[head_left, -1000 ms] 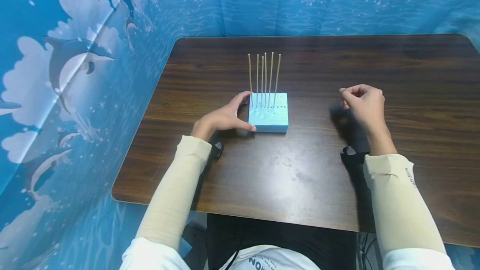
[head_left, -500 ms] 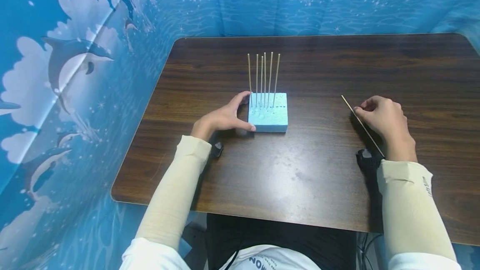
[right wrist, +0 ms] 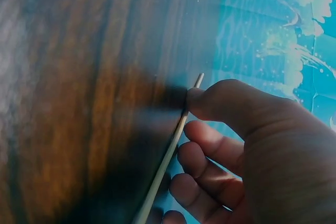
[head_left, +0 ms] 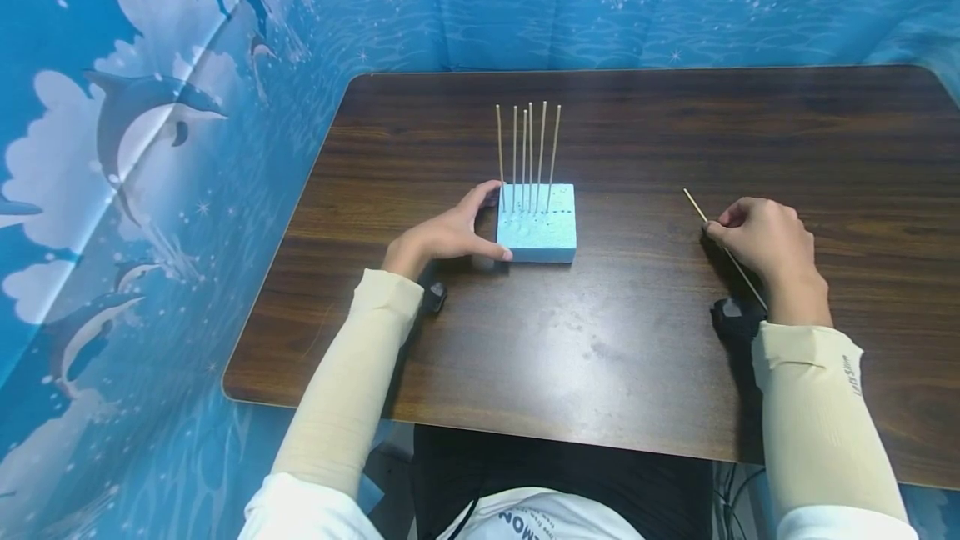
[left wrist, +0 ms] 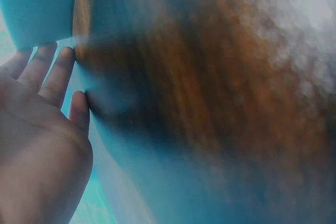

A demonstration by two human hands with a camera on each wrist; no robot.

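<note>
A light-blue foam block (head_left: 536, 232) sits on the table, with several thin wooden sticks (head_left: 515, 148) standing upright toward its back left. My left hand (head_left: 446, 233) holds the block's left side, thumb at the front corner and index finger at the back corner. In the left wrist view, fingertips (left wrist: 47, 51) meet the edge of the blue block (left wrist: 37, 6). Off to the right, my right hand (head_left: 768, 244) pinches another thin wooden stick (head_left: 694, 205) at thumb and index finger. This stick (right wrist: 164, 169) slants past the loosely curled other fingers in the right wrist view.
The dark wood-grain table (head_left: 615, 332) carries the block. A blue dolphin-print curtain (head_left: 480, 15) borders its back and left sides. Small dark wrist cameras (head_left: 435, 298) hang beneath both wrists.
My right hand has moved right and toward me since a second ago, and the slanted stick has come into view. Its thumb now overlaps the stick. My left hand and the block stay put.
</note>
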